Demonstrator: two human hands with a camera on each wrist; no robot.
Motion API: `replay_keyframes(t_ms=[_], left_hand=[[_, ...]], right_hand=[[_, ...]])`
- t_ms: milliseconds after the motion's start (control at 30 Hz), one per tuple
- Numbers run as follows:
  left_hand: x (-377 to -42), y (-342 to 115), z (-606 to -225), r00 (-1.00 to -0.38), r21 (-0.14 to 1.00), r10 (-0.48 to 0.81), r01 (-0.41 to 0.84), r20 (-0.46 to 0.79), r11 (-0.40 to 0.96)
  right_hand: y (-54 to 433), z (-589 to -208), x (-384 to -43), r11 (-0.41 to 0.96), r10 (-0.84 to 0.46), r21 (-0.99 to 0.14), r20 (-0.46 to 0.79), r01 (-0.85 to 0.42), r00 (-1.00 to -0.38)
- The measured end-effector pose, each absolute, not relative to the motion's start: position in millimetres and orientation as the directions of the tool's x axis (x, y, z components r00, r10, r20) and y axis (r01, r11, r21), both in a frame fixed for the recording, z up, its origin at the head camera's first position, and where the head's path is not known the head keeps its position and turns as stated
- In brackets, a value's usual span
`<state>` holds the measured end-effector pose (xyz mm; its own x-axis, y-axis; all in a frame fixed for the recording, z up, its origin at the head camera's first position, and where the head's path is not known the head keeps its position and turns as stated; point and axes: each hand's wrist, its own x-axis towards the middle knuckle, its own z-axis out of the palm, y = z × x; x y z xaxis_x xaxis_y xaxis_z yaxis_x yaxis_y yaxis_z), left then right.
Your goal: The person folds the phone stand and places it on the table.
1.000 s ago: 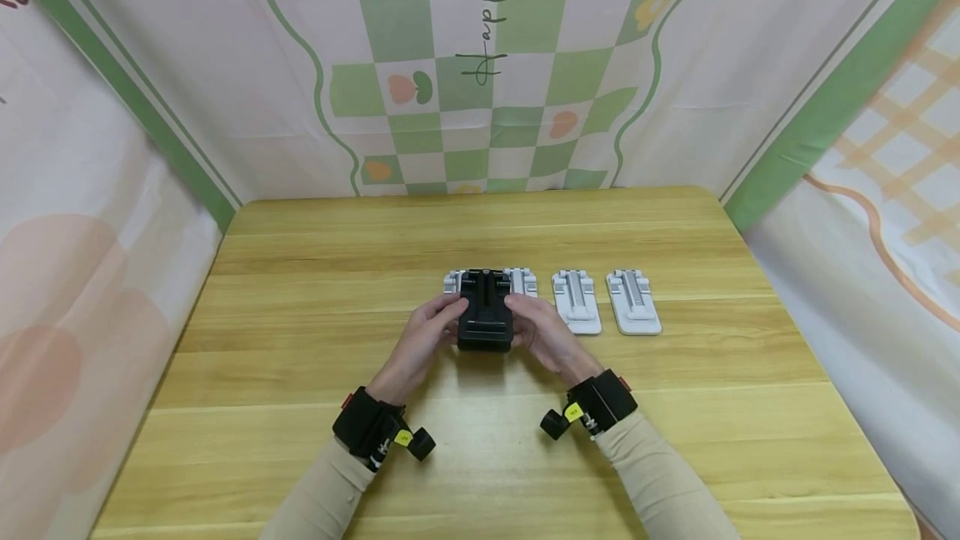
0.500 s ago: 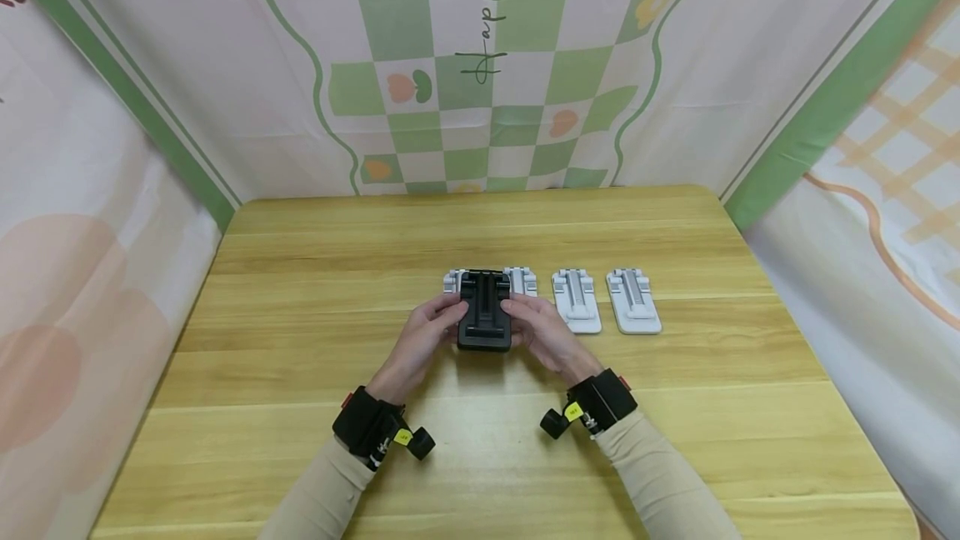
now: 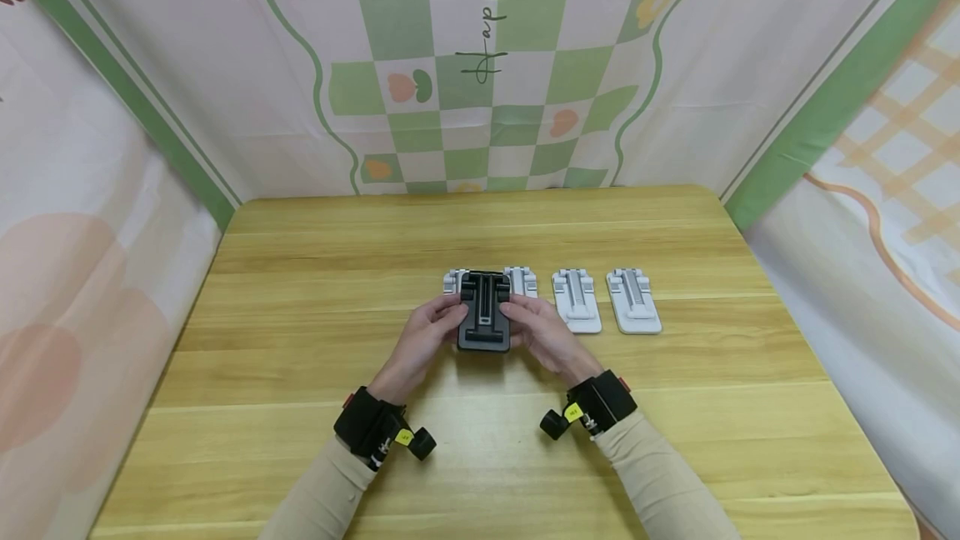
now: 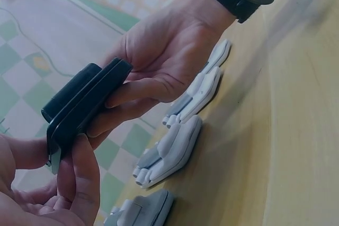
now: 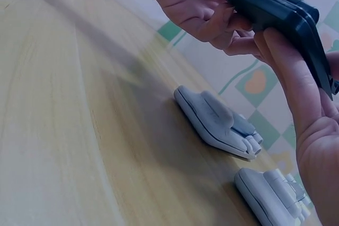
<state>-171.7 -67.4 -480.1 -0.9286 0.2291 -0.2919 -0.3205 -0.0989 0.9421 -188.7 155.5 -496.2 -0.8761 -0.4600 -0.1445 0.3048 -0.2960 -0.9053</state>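
Note:
A folded black phone stand is held up off the table between both hands, its hinge end away from me. My left hand pinches its left edge, thumb on the front and fingers behind. On the right edge, my right hand grips it the same way. The left wrist view has the black stand edge-on, with fingers of both hands under it. From the right wrist, the stand's underside shows above the table.
Several folded white phone stands lie in a row on the wooden table. Two, a right-hand one and its neighbour, show most fully; the others are partly hidden behind the black stand and the hands. A patterned curtain hangs behind the table.
The black phone stand has tilted slightly, so its front catches more light and its central slot shows more plainly. Both hands keep their hold, nearly in the same place.

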Motion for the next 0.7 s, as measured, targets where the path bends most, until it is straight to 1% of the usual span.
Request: replay_keyframes(t_ms=[533, 700], left_hand=[[-169.8, -69.7, -480.1, -0.932, 0.944, 0.201, -0.323, -0.303, -0.074], [-171.7, -76.7, -477.3, -0.94, 0.947, 0.172, -0.311, -0.294, -0.081]], right_hand=[[153.9, -501.2, -188.3, -0.27, -0.459, -0.912, -0.159, 0.308, -0.874], [154.1, -502.0, -188.9, -0.262, -0.469, -0.917, -0.152, 0.301, -0.87]])
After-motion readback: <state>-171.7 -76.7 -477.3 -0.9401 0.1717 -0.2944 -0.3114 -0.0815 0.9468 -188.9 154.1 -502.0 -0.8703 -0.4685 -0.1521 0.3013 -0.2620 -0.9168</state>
